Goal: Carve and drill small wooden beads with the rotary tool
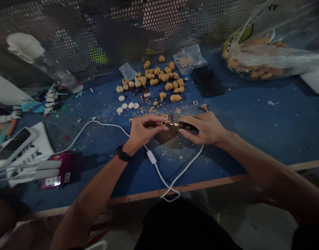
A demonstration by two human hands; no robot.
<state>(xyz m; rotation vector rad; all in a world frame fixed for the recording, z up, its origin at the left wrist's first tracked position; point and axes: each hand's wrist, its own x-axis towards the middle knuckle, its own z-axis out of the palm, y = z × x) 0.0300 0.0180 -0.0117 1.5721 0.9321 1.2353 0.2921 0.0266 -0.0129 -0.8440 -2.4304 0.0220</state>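
Observation:
My left hand (pixel 144 131) pinches a small gourd (pixel 164 123) with a dark round opening between thumb and fingers. My right hand (pixel 207 127) is closed around the black handle of a soldering-iron-like tool (pixel 188 126). Its brass-coloured metal tip points left and meets the gourd or lies right beside it; which one I cannot tell. A white cord (pixel 190 161) with a white inline switch (pixel 151 157) runs below both hands. Just beyond them lie loose small tan gourds (pixel 164 77), some cut open, and several white discs (pixel 124 106).
A black phone (pixel 208 80) and a small clear bag (pixel 189 59) lie behind the right hand. Right of them sits a big plastic bag of gourds (pixel 253 59). At left are a purple box (pixel 60 170), a white device (pixel 15 147) and a bottle (pixel 68 81). Perforated metal (pixel 123 27) stands behind.

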